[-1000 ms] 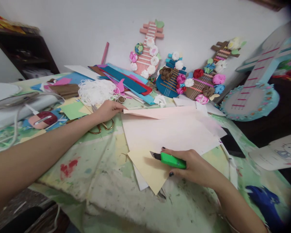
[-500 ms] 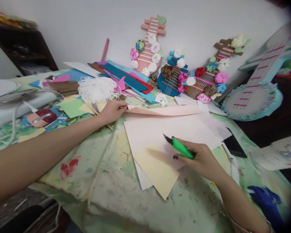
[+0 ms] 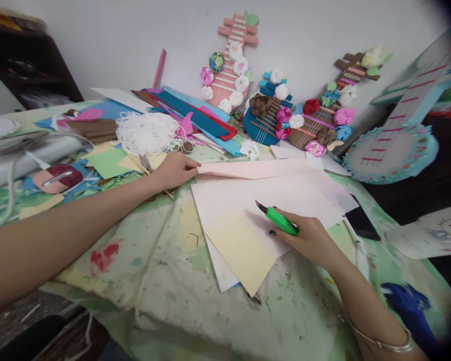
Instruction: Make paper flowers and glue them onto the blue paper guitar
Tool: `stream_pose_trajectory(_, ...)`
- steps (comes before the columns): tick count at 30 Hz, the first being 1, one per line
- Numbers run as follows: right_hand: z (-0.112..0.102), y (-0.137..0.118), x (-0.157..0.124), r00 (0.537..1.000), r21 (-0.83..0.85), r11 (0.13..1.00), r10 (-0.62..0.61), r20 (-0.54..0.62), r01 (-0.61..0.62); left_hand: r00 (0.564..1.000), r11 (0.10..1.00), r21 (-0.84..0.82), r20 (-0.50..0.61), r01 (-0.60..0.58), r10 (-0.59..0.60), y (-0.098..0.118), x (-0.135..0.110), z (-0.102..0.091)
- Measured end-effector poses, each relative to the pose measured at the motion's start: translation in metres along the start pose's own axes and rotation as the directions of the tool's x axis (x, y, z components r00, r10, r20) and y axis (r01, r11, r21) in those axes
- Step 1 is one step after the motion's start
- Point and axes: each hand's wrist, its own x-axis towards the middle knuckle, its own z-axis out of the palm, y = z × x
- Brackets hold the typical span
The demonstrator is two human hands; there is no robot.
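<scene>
My right hand [image 3: 308, 238] is closed round a green utility knife [image 3: 280, 219], its dark blade tip raised just above a pale pink sheet of paper [image 3: 266, 200]. My left hand [image 3: 176, 169] reaches across the table and pinches the folded left corner of that pink sheet [image 3: 248, 169]. A cream yellow sheet [image 3: 242, 255] and a white sheet [image 3: 221, 273] lie under the pink one, at the near side. Gold-handled scissors [image 3: 161, 193] sit partly hidden beneath my left hand.
A tangle of white string [image 3: 146, 133] and stacked coloured card strips [image 3: 195, 118] lie behind my left hand. Several paper guitars with paper flowers [image 3: 265, 115] lean on the wall. A black phone [image 3: 363, 223] rests at the right. The tablecloth [image 3: 146, 260] is paint-stained.
My right hand has carried the knife from the cream sheet's corner up and to the right over the pink sheet, tilting the blade upward. My left hand has kept its hold on the fold.
</scene>
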Motion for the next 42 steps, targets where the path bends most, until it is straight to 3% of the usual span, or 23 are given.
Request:
stream_pose_trajectory(11,-0.001,0.009,0.000,1.000,0.000,1.000,-0.008,0.027,0.008,0.989,0.977,0.166,0.096,-0.130,0.116,-0.003,-0.003,-0.001)
stream_pose_trajectory(14,-0.001,0.010,0.000,1.000,0.053,0.999,-0.012,0.012,0.012,0.988,0.968,0.197,0.061,-0.153,0.144,0.005,-0.008,-0.002)
stream_pose_trajectory(16,-0.002,0.010,-0.001,1.000,0.127,0.992,0.010,-0.023,-0.007,0.973,0.952,0.207,-0.011,-0.224,0.231,0.019,-0.017,-0.001)
stream_pose_trajectory(18,-0.004,0.009,-0.002,0.993,0.282,0.957,0.094,-0.065,-0.072,0.914,0.910,0.152,-0.070,-0.386,0.400,0.039,-0.030,0.002)
stream_pose_trajectory(20,-0.008,0.005,-0.004,0.976,0.533,0.835,0.205,-0.071,-0.136,0.801,0.806,0.078,-0.087,-0.587,0.592,0.063,-0.046,0.008)
stream_pose_trajectory(23,-0.014,-0.003,-0.008,0.966,0.854,0.504,0.259,-0.001,-0.134,0.572,0.572,-0.002,-0.029,-0.820,0.820,0.095,-0.071,0.016)
stream_pose_trajectory(24,-0.015,-0.006,-0.009,0.967,0.906,0.399,0.252,0.038,-0.139,0.520,0.520,-0.026,0.009,-0.854,0.854,0.103,-0.079,0.019)
stream_pose_trajectory(26,-0.015,-0.013,-0.010,0.960,0.951,0.242,0.246,0.131,-0.192,0.470,0.477,-0.057,0.097,-0.877,0.877,0.113,-0.090,0.024)
stream_pose_trajectory(29,-0.010,-0.021,-0.010,0.936,0.955,0.119,0.266,0.232,-0.271,0.472,0.485,-0.037,0.182,-0.874,0.863,0.117,-0.101,0.031)
stream_pose_trajectory(32,-0.003,-0.027,-0.008,0.940,0.960,0.092,0.247,0.236,-0.265,0.502,0.521,-0.011,0.251,-0.853,0.828,0.115,-0.106,0.036)
stream_pose_trajectory(36,0.005,-0.030,-0.006,0.942,0.944,0.195,0.260,0.213,-0.267,0.515,0.539,-0.045,0.237,-0.841,0.824,0.112,-0.107,0.036)
stream_pose_trajectory(40,0.012,-0.027,-0.005,0.933,0.888,0.348,0.299,0.198,-0.300,0.555,0.575,-0.101,0.170,-0.812,0.814,0.107,-0.102,0.030)
stream_pose_trajectory(42,0.014,-0.025,-0.004,0.931,0.856,0.405,0.300,0.209,-0.322,0.589,0.614,-0.124,0.187,-0.780,0.786,0.103,-0.096,0.026)
